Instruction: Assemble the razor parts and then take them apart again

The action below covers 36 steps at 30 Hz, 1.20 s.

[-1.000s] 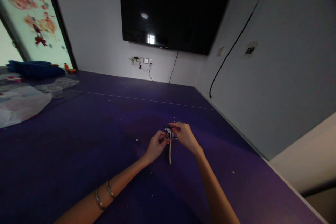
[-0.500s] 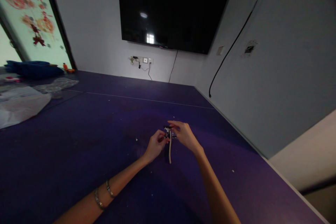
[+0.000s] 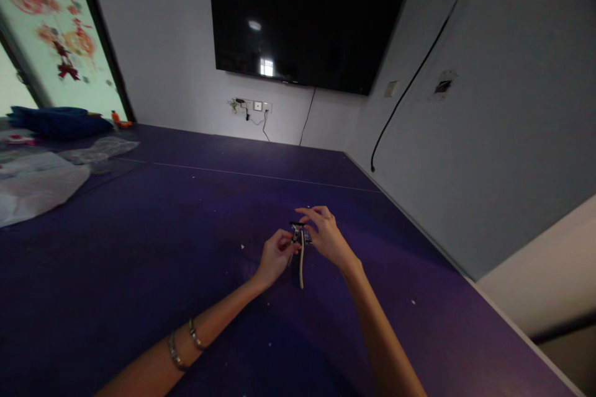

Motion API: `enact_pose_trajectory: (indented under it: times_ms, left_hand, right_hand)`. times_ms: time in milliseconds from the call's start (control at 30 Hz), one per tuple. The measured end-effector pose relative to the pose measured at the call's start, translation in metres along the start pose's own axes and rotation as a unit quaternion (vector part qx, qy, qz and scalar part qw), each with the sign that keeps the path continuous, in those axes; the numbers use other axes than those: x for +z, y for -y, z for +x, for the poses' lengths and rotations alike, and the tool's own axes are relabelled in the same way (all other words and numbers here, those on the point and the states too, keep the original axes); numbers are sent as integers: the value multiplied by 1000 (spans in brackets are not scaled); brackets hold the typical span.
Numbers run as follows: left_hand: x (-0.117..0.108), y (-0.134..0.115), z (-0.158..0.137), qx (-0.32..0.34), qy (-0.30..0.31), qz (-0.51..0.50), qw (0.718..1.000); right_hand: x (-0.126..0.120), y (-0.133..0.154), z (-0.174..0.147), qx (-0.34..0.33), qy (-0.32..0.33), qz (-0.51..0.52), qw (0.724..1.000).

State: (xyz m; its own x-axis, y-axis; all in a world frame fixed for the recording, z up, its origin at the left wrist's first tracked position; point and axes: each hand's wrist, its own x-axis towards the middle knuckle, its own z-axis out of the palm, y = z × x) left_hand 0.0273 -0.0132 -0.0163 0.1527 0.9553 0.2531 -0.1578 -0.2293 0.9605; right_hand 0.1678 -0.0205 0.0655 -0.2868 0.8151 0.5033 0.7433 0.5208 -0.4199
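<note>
My left hand (image 3: 275, 254) pinches a small metal and black thing (image 3: 297, 232) between thumb and fingertips; its exact kind is too small to make out. A dark bar shows at its top, with shiny metal below. Beside it a thin, slightly curved cream-coloured strip (image 3: 302, 270) runs down toward me. Whether the two are joined, I cannot tell. My right hand (image 3: 326, 237) is close on the right, fingers apart and arched over the top of the metal thing, the thumb near its side. Partly behind that thumb lies a small shiny piece (image 3: 308, 237).
The purple surface (image 3: 186, 298) carries several small white crumbs. At the left lie crumpled clear plastic (image 3: 100, 150), white sheeting (image 3: 41, 189), blue cloth (image 3: 60, 123) and an orange item (image 3: 121, 122). A black cable (image 3: 410, 84) hangs along the right wall; a television (image 3: 311, 18) hangs ahead.
The fingers of my right hand have lifted and spread away from the metal thing. My left hand keeps its pinch with little movement.
</note>
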Motion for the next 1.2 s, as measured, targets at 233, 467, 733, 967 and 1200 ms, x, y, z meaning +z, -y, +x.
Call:
enact_pose_trajectory:
  times_ms: [233,467,733,967,1200]
  left_hand:
    - [0,-5,-1,-23,15,-2,1000]
    - [-12,-16,11,4,58,-25,998]
    - [-24,-33,22,15,7,-9,1000]
    - [-22,-24,22,-58,40,-109,992]
    - [-24,-10,28,-127,-10,-91,988]
  right_hand:
    - [-1,0,-1,8,1,19,1000]
    - [0,-14,1,35,-65,175,982]
    - [26,-27,-4,151,44,233,960]
    - [47,-3,-18,146,151,333,919]
    - [64,-12,-18,150,43,161,975]
